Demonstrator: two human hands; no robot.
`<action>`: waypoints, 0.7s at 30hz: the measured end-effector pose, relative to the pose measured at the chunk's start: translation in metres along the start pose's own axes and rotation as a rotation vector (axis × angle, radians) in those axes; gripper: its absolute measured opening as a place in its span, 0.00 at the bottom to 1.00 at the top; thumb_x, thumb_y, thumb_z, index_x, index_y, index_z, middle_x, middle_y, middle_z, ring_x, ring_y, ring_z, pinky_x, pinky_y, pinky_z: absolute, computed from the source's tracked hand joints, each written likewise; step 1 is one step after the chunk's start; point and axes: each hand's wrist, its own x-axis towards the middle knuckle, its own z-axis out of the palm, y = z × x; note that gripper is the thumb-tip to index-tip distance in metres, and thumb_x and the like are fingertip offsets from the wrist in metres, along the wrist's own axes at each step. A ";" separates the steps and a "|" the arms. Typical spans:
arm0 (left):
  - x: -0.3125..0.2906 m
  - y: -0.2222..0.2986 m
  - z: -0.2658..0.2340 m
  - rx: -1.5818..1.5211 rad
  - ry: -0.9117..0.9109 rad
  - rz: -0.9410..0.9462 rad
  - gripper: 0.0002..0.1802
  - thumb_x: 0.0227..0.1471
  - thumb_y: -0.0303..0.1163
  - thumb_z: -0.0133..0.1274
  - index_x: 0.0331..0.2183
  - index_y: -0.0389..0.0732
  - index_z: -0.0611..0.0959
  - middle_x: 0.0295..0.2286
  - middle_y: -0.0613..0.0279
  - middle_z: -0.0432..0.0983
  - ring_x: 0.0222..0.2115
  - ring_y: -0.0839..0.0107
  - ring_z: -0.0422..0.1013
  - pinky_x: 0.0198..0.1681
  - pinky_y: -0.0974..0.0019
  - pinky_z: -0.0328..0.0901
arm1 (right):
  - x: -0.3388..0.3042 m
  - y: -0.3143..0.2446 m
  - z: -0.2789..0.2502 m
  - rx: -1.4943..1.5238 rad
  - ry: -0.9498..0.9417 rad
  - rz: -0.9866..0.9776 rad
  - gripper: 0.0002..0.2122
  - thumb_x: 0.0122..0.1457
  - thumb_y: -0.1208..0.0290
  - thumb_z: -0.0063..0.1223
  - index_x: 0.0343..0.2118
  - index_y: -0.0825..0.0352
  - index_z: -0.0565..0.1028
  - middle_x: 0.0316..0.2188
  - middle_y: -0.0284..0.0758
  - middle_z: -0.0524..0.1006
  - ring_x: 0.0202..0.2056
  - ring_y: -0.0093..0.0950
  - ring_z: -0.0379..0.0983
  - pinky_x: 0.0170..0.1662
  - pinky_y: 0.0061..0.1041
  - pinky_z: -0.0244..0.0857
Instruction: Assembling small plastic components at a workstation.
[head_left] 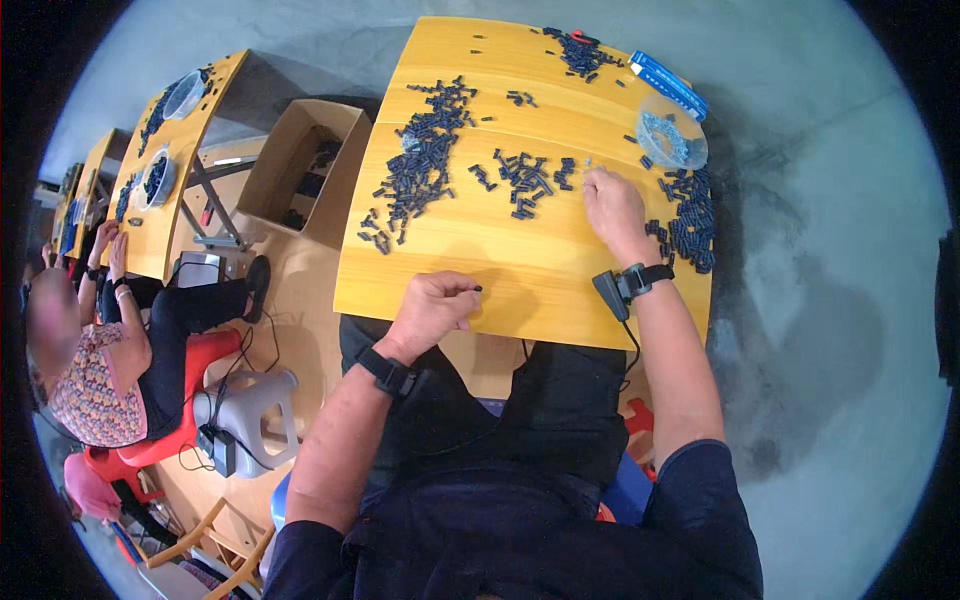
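Observation:
My left hand [438, 308] is over the near edge of the yellow wooden table [540, 270], thumb and fingers pinched on a small black plastic part [477, 289]. Farther right, my right hand [614, 208] rests low over the tabletop with its fingers curled together. Just past those fingertips is a tiny pale piece [588, 162]; whether they grip it or anything else, I cannot make out. Beside the right hand lies a loose cluster of small black parts [527, 178]. A larger heap of black parts [420, 165] spreads along the left side, another heap [692, 225] along the right edge.
A clear tub [672, 140] of small light-blue pieces stands at the right edge, by a blue-and-white box [668, 85]. More black parts [582, 58] lie at the far end. Left of the table is an open cardboard box [300, 165]; another person [105, 370] sits at a neighbouring table.

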 end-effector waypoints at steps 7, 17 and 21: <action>0.002 -0.007 0.000 -0.040 0.003 0.045 0.08 0.51 0.26 0.52 0.33 0.32 0.80 0.23 0.64 0.77 0.17 0.82 0.69 0.20 0.79 0.63 | -0.021 -0.018 -0.015 0.641 -0.072 0.346 0.04 0.57 0.75 0.48 0.30 0.70 0.72 0.26 0.38 0.76 0.24 0.30 0.75 0.27 0.29 0.71; 0.001 -0.013 -0.001 -0.114 0.059 0.073 0.07 0.53 0.26 0.50 0.34 0.34 0.78 0.23 0.65 0.76 0.19 0.80 0.70 0.22 0.77 0.64 | -0.049 -0.069 -0.064 1.853 -0.187 0.376 0.06 0.59 0.77 0.47 0.39 0.69 0.73 0.28 0.34 0.76 0.24 0.25 0.75 0.28 0.26 0.73; -0.011 -0.011 -0.002 -0.228 0.059 0.060 0.07 0.54 0.26 0.49 0.34 0.34 0.78 0.24 0.65 0.76 0.20 0.79 0.70 0.25 0.76 0.65 | -0.057 -0.082 -0.075 1.945 -0.307 0.308 0.07 0.60 0.76 0.47 0.39 0.68 0.73 0.31 0.37 0.77 0.26 0.26 0.76 0.29 0.27 0.74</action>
